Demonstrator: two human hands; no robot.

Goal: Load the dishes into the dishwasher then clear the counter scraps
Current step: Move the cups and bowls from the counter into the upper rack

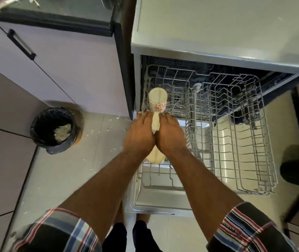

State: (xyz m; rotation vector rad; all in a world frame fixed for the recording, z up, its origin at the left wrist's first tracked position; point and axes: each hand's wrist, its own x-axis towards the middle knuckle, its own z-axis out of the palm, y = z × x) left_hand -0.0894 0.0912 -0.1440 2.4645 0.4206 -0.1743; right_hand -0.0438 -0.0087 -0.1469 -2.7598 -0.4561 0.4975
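Observation:
The dishwasher stands open with its wire rack (243,135) pulled out over the lowered door. A cream plate (155,122) stands on edge at the rack's left side, pressed between my left hand (139,132) and my right hand (170,134); its lower edge shows beneath my wrists. Just beyond the plate, a cream cup (157,99) with a red flower band sits bottom-up in the rack's far left corner. The remainder of the rack holds nothing I can see.
A round bin with a black liner (53,130) stands on the floor to the left, pale scraps inside. Small white bits (108,124) litter the floor tiles. A cabinet door with a black handle (20,43) lies left of the dishwasher, with a grey countertop (226,28) above it.

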